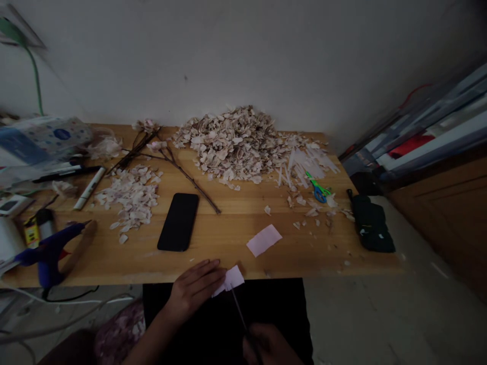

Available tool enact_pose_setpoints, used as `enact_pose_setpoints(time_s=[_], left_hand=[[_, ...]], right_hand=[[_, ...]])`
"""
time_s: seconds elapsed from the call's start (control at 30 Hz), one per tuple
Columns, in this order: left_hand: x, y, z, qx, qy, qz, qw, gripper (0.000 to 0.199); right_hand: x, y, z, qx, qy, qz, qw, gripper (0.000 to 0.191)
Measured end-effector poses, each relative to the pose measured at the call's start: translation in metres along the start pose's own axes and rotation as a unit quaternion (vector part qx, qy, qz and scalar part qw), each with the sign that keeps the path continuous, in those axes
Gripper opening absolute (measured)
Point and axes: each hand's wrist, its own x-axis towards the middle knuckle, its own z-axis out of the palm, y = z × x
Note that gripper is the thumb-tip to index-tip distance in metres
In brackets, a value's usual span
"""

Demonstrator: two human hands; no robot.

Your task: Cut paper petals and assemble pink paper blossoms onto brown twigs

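Note:
My left hand (196,289) holds a small pale pink piece of paper (235,276) at the table's front edge, fingers closed over its left side. Dark-handled scissors (239,310) are in my right hand (268,344), low in the view over my dark lap. Their blades reach up to the lower edge of the paper, where small cuts seem to show. Another pink paper piece (264,240) lies flat on the table just beyond. Left of it rests a black phone (178,222). My right fingers are partly lost in shadow around the handles.
A large heap of dried petals (236,144) stands against the wall, a smaller petal pile (131,195) to the left. Branches (190,180), a blue glue gun (53,251), a marker (90,188), blue-green scissors (318,190), translucent sticks (310,162) and a dark green pouch (371,223) lie around.

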Motion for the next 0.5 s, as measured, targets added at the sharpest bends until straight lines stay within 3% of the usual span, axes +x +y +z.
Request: enact_pose_setpoints(time_s=[0.5], left_hand=[[0.0044, 0.0010, -0.0024, 0.011, 0.008, 0.014, 1.000, 0.029]], right_hand=[[0.0008, 0.0058, 0.0012, -0.009, 0.031, 0.010, 0.999, 0.021]])
